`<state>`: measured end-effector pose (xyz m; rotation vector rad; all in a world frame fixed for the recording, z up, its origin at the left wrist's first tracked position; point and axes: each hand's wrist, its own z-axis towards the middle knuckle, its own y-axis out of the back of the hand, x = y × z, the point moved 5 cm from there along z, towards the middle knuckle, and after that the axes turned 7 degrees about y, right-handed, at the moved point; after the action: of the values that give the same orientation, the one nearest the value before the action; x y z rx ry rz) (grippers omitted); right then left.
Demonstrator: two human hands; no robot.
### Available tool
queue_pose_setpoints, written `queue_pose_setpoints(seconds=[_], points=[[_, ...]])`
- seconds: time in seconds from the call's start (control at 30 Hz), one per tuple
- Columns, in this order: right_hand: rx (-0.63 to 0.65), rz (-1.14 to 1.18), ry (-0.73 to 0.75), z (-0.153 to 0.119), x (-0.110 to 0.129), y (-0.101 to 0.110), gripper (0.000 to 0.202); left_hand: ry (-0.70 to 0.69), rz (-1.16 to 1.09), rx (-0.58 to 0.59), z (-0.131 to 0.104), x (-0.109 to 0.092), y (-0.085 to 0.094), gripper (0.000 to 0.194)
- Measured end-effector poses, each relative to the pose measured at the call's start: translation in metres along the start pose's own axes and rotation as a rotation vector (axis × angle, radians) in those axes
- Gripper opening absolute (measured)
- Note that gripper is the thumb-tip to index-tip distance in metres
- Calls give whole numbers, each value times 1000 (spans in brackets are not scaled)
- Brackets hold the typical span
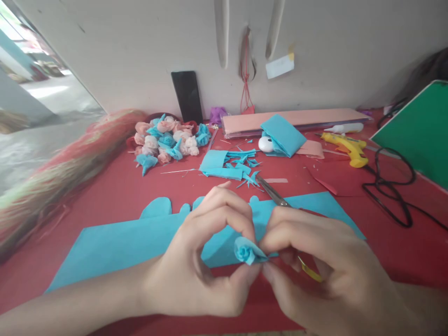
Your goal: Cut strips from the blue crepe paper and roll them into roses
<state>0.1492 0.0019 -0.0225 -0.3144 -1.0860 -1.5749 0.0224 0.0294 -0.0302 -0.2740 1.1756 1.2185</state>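
A small blue crepe paper flower [245, 252] is pinched between my two hands, its rolled centre facing me. My left hand [217, 252] grips its petals with thumb and forefinger. With thumb and fingertips, my right hand [315, 261] holds the flower's narrow twisted base. Scissors [273, 191] lie under my right hand, their blades pointing away and part of a yellow handle showing below my fingers. Beneath both hands a long blue crepe paper sheet [126, 242] stretches across the table. Cut blue petal pieces [157, 207] lie along its far edge.
Finished pink and blue paper flowers [168, 137] are heaped at the back left, near a black phone [187, 95] leaning on the wall. Blue scraps [231, 165] lie mid-table. A yellow glue gun [346, 147] with a black cord and a green board [416, 130] are at right.
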Motion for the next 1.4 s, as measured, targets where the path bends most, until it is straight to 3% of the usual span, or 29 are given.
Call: queue_pose_setpoints(seconds=[0.37,0.7,0.9,1.1,1.27,1.4], points=[[17,-19,-12,0,-1,-2,14,-15,63,74,-1,-2,-3,20],[59,22,27,-6,-4,-5,18,-127,149,123,1,-8,-2,21],[59,67,-27,-5,-4,-4,18,-81,124,113,1,-7,0,21],[174,111,-310,-5,-11,-5,12,-101,121,138,1,-6,2,19],[227,348,-571,-5,-20,-9,13,-139,125,156,2,-5,4,23],[226,555,-700,-11,-27,-13,9,-174,164,171,2,-5,4,26]])
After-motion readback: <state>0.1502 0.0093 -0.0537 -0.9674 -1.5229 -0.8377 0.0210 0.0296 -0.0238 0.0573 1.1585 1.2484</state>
